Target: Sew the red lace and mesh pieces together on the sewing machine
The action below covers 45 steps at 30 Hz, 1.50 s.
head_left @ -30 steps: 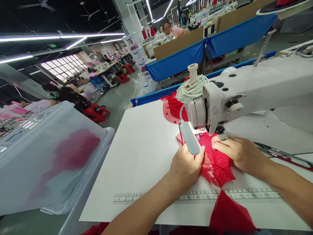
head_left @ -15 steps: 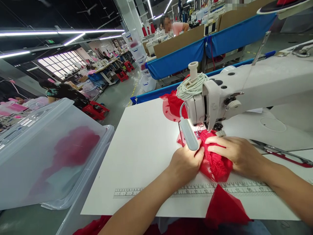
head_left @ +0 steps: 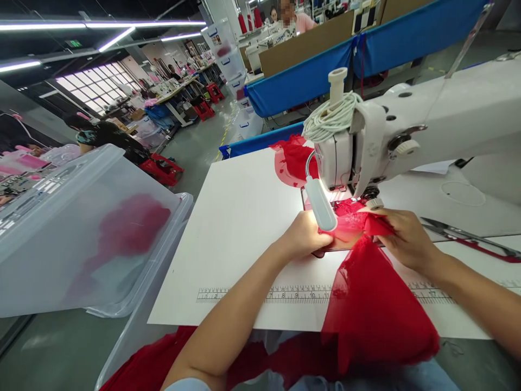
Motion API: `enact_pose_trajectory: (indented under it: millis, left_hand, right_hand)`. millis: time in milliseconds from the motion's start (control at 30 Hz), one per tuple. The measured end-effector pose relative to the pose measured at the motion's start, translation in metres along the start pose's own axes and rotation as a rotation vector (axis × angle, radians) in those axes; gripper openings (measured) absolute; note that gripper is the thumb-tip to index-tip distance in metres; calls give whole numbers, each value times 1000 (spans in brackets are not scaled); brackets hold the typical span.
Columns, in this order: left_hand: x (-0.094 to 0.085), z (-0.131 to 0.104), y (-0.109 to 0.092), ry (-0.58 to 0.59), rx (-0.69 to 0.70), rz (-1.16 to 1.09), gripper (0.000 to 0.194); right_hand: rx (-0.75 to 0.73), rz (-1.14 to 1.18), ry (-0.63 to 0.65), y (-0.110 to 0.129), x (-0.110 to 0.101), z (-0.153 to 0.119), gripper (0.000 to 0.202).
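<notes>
Sheer red lace fabric [head_left: 378, 304] runs from under the presser foot of a white sewing machine [head_left: 443, 125] and hangs over the table's front edge. My left hand [head_left: 301, 234] is closed on the fabric's left edge, left of the needle; a small lamp [head_left: 321, 205] hides part of its fingers. On the other side, my right hand [head_left: 409, 239] pinches a gathered fold of the same fabric, to the right of the presser foot. Between the hands the fabric lies stretched and see-through.
Black-and-red scissors [head_left: 468, 236] lie right of my right hand. A printed ruler [head_left: 285, 295] crosses the white tabletop [head_left: 240, 217]. More red fabric [head_left: 295, 160] lies behind the needle area. A clear plastic bin [head_left: 101, 239] stands at the left. Co-workers sit farther off.
The bunched fabric under my hands has been opened out, and a larger piece now drapes toward me. My right hand has shifted right, gripping a fold; my left hand moved slightly left.
</notes>
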State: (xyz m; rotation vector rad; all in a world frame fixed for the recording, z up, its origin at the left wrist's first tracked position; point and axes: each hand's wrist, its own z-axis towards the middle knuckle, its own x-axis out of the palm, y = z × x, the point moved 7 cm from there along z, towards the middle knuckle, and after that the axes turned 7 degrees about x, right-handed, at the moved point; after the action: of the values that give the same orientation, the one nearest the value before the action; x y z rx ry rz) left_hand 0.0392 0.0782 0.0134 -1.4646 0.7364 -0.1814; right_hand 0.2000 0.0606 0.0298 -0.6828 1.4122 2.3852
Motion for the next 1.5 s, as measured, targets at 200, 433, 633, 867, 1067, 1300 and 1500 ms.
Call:
enact_pose_trajectory:
  millis: [200, 433, 633, 867, 1067, 1300, 1500]
  left_hand:
    - [6, -9, -16, -282, 379, 601, 31]
    - [19, -20, -12, -163, 503, 1000, 9]
    - [29, -28, -24, -118, 645, 1201, 25]
    - [29, -33, -25, -68, 572, 1264, 25]
    - [28, -39, -25, -30, 564, 1216, 31]
    - [36, -39, -21, -2, 575, 1223, 46]
    - [39, -40, -21, -50, 635, 1250, 48]
  right_hand:
    - [-197, -27, -17, 16, 1, -2, 20]
    - [-258, -277, 33, 4, 5, -18, 28]
    - [-295, -513, -7, 3, 7, -22, 37]
    - [-326, -507, -54, 7, 8, -21, 33]
    - [-332, -511, -45, 9, 9, -22, 30]
    - [-329, -526, -64, 9, 8, -21, 32]
    - [-345, -543, -73, 11, 6, -22, 32]
